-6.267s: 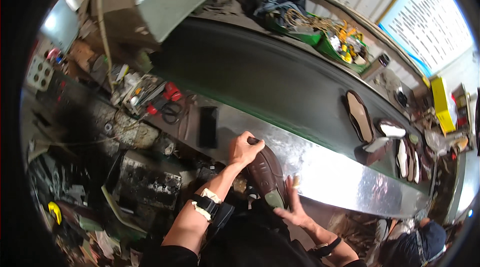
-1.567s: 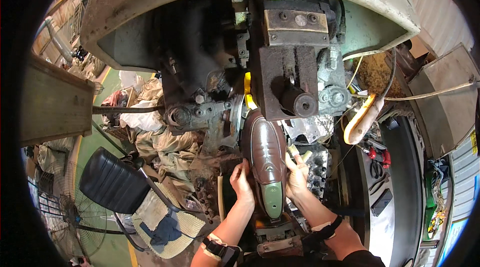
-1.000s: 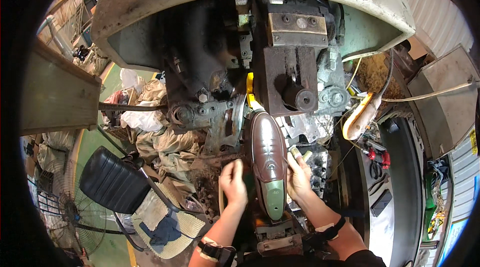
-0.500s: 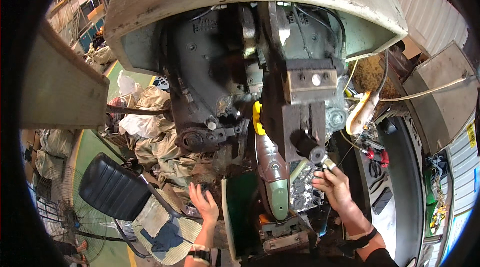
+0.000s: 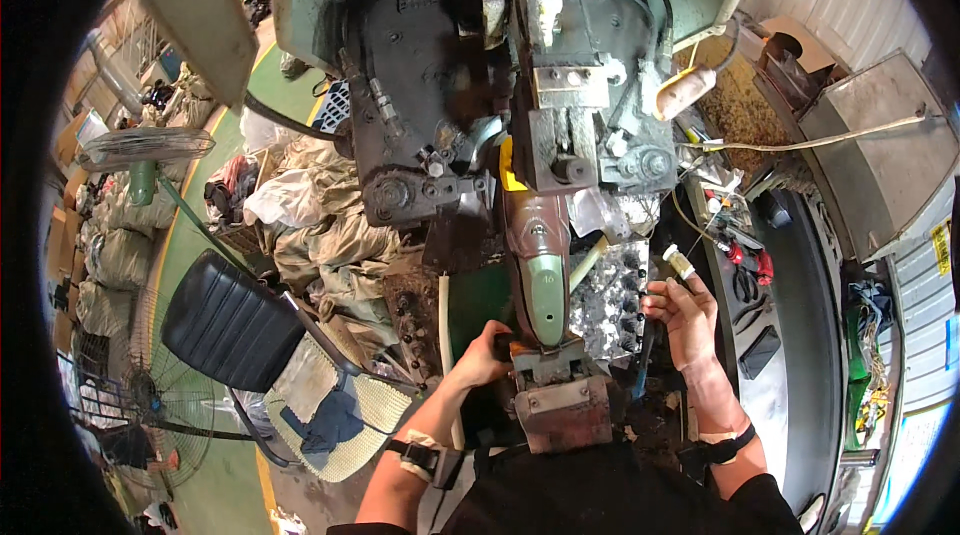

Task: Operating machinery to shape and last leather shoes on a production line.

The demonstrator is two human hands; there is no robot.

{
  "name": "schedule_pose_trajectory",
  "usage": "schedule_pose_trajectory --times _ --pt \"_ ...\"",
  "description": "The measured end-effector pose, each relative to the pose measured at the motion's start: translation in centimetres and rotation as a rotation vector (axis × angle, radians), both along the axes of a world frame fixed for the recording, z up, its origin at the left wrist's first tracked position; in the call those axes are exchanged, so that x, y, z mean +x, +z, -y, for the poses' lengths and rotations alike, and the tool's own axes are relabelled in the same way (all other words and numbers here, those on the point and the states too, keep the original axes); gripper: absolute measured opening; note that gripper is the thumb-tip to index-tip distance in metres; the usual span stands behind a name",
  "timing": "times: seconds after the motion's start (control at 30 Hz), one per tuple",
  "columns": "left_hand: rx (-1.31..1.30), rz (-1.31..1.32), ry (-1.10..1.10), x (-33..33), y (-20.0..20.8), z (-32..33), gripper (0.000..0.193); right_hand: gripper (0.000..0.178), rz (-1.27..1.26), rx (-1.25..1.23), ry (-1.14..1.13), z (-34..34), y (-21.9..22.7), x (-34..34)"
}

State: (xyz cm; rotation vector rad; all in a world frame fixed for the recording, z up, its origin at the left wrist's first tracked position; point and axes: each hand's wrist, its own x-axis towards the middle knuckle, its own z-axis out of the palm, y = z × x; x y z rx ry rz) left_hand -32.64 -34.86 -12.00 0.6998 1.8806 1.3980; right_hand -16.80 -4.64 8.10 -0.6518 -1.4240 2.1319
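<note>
A brown leather shoe upper on a green last [image 5: 541, 270] sits sole-up in a big grey-green lasting machine [image 5: 470, 95], its toe under the machine's head. My left hand [image 5: 484, 355] is curled on the left side of the metal heel support [image 5: 556, 405] at the shoe's heel end. My right hand [image 5: 683, 313] is off the shoe, to its right, next to a foil-covered control panel [image 5: 612, 300], with a taped finger raised; it holds nothing that I can make out.
A black padded chair [image 5: 232, 320] with a cushion stands to the left over a green floor. Piles of bagged material [image 5: 320, 225] lie behind it, and two fans [image 5: 150, 150] at far left. A dark conveyor belt [image 5: 800, 335] with red-handled pliers [image 5: 745, 257] runs on the right.
Earlier both hands held the shoe on a workbench, then pressed it into the machine. Now both have left the shoe: the left is at the heel support, the right beside the panel.
</note>
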Motion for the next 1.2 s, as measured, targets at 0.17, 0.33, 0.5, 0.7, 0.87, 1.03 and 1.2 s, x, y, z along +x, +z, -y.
schedule_pose_trajectory --times 0.17,0.33,0.5,0.7,0.87,1.03,1.2 --pt "-0.207 -0.226 -0.023 3.6 9.4 4.9 0.058 0.042 -0.042 0.059 0.052 3.1 0.2 0.5" --pt "-0.069 -0.471 0.415 6.0 18.1 12.2 0.05 0.054 -0.119 0.688 0.264 7.8 0.6 3.6" --pt "0.725 0.045 0.903 2.3 24.9 14.2 0.045 0.094 -0.29 1.04 0.738 12.9 3.5 4.3" --pt "0.847 0.397 0.628 2.2 26.8 6.8 0.037 0.109 -0.451 1.054 0.535 12.6 5.3 5.6" --pt "0.882 0.496 0.397 4.7 27.4 -0.3 0.038 0.099 -0.413 1.108 0.336 9.8 6.8 11.1" --pt "0.806 0.668 0.302 9.5 27.4 -9.4 0.03 0.095 -0.285 1.123 0.21 5.4 6.6 18.8" --pt "0.617 0.723 0.294 15.9 25.5 -20.8 0.025 0.089 -0.066 1.056 -0.097 1.6 4.7 26.8"
